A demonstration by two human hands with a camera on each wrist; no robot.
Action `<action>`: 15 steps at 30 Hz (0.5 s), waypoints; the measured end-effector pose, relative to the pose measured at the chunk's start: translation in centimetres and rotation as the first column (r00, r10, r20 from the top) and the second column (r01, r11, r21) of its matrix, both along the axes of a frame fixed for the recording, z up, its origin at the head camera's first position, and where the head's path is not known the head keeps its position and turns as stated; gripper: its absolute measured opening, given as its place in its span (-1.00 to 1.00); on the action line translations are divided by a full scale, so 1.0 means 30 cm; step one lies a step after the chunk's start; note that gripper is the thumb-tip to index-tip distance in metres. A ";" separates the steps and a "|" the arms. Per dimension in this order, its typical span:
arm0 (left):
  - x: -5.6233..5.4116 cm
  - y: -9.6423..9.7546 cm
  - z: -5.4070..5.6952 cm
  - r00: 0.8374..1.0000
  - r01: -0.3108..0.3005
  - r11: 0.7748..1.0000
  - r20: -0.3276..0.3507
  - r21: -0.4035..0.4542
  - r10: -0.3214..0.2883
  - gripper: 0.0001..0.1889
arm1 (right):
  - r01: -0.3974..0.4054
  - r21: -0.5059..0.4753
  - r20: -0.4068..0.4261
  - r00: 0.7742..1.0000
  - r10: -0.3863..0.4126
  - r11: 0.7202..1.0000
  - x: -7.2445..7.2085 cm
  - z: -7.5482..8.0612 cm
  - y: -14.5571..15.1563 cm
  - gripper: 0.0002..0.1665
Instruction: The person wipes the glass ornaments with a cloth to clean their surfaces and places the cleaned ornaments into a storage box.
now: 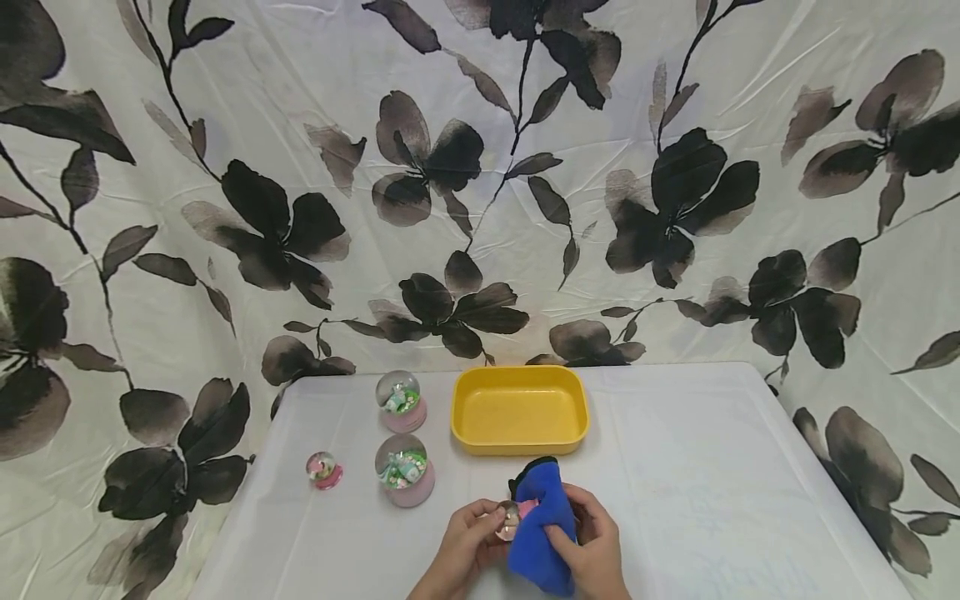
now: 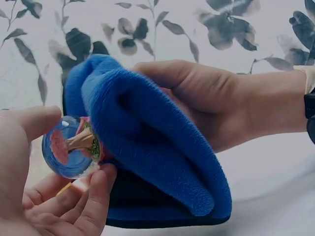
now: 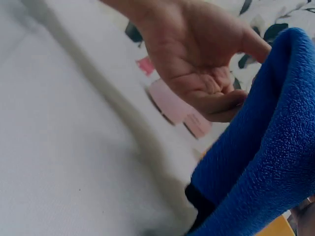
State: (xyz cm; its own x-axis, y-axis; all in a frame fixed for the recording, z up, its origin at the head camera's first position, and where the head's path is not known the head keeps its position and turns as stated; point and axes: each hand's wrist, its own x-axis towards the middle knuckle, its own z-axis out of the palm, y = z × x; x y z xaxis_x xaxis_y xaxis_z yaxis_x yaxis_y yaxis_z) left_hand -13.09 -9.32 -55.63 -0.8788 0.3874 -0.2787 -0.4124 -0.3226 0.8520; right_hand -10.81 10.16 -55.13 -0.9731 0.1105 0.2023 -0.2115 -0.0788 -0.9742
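Note:
My left hand (image 1: 467, 542) pinches a small snow globe (image 2: 69, 147) between thumb and fingers. Inside its clear ball is a pink-topped tree or mushroom shape, and the pink base is partly covered by a blue cloth (image 1: 542, 533). The right hand (image 1: 597, 546) grips that folded, dark-edged cloth against the globe's base. In the right wrist view the cloth (image 3: 275, 147) hides the globe and most of the right hand. To the left stand two larger snow globes with pink bases, one nearer (image 1: 405, 471) and one farther (image 1: 400, 402), and a tiny pink-based one (image 1: 324, 472).
A yellow tray (image 1: 520, 448) sits at the back middle of the white-covered table (image 1: 697, 483), just beyond the cloth. Behind the table hangs a white curtain (image 1: 555, 242) with dark flowers.

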 end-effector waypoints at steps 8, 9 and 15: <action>-0.031 -0.037 0.012 0.997 -0.061 0.994 -0.050 -0.087 0.057 -0.67 | 0.078 -0.055 0.135 0.988 -0.070 0.995 0.001 0.006 0.011 -0.51; -0.038 -0.041 0.017 0.996 -0.078 0.990 -0.061 -0.120 0.071 -0.65 | 0.078 -0.056 0.132 0.989 -0.070 0.995 0.000 0.004 0.015 -0.50; -0.084 -0.058 0.053 0.982 -0.158 0.956 -0.137 -0.247 0.127 -0.56 | 0.062 -0.075 0.156 0.987 -0.050 0.995 -0.001 0.000 0.031 -0.51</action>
State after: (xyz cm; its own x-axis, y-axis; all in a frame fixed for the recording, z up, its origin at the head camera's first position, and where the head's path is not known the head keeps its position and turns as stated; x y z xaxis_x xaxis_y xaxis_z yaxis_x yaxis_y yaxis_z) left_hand -15.60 -11.05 -54.05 -0.9522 0.1855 -0.2428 -0.2696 -0.1358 0.9533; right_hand -10.83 11.09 -55.13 -0.9837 0.1756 0.0393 -0.0661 -0.1496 -0.9865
